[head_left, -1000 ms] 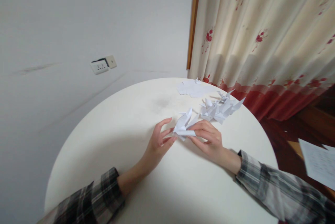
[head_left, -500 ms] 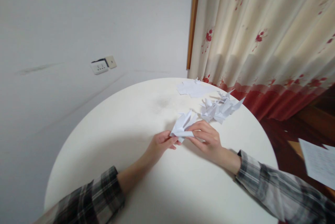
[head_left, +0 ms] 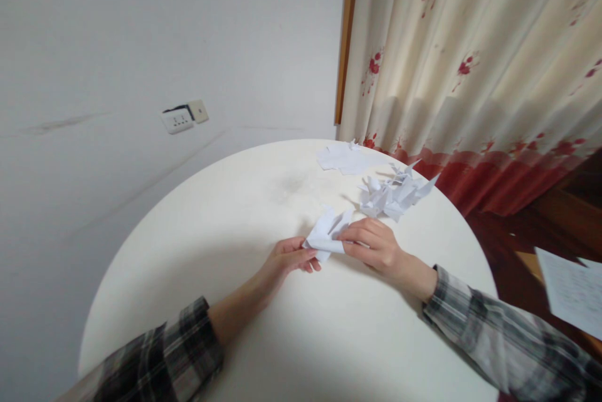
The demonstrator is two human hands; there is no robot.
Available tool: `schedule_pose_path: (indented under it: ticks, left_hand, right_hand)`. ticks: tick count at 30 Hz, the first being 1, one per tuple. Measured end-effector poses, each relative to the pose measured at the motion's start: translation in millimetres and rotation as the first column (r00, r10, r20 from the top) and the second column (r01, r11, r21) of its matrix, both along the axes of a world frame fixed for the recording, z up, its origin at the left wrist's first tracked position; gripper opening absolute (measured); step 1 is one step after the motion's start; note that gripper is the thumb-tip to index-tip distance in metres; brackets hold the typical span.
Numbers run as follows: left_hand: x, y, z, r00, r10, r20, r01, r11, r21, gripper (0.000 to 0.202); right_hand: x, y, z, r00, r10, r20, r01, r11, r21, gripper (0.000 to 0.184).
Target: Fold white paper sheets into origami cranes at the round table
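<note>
Between my hands is a white folded paper crane (head_left: pixel 324 237), held just above the round white table (head_left: pixel 197 220). My left hand (head_left: pixel 292 256) pinches its left end between thumb and fingers. At the other end, my right hand (head_left: pixel 375 244) grips the paper with its fingers closed on the right edge. A narrow folded strip runs across the near side, and pointed flaps stand up behind it. Some of my fingertips are hidden by the paper. Several finished white paper cranes (head_left: pixel 392 194) lie in a heap beyond my right hand.
Flat white sheets of paper (head_left: pixel 343 158) lie at the table's far edge, with a small folded piece on top. A floral curtain (head_left: pixel 451 63) hangs behind. Written sheets (head_left: pixel 571 289) rest to the right, and a wall socket (head_left: pixel 177 120) is at the left.
The crane's upper flaps have tilted and sit slightly lower. My right hand has shifted a little, its fingers now more bunched on the right edge. My left hand keeps its pinch.
</note>
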State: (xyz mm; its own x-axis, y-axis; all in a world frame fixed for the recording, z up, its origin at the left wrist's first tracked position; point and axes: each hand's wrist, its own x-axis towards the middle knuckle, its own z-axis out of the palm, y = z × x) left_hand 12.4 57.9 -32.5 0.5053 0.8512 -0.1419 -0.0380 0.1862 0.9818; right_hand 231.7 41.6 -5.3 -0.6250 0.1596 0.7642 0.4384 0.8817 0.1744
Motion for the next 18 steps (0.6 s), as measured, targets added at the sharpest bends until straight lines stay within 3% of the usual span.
schedule_pose_path:
  ticks: [13,18]
  left_hand:
    - [-2.3,-0.2,1.9,0.994,-0.033,0.100,0.035,0.999,-0.019,0.018]
    - [-3.2,-2.1,6.9,1.000,-0.013,-0.005,0.014,0.993,0.114,0.021]
  right_hand:
    - [-2.7,-10.0,14.7,0.988,-0.029,0.152,0.011,0.993,0.119,0.011]
    - [-3.6,-7.7,12.9,0.996,-0.028,0.082,0.018,0.993,0.115,0.012]
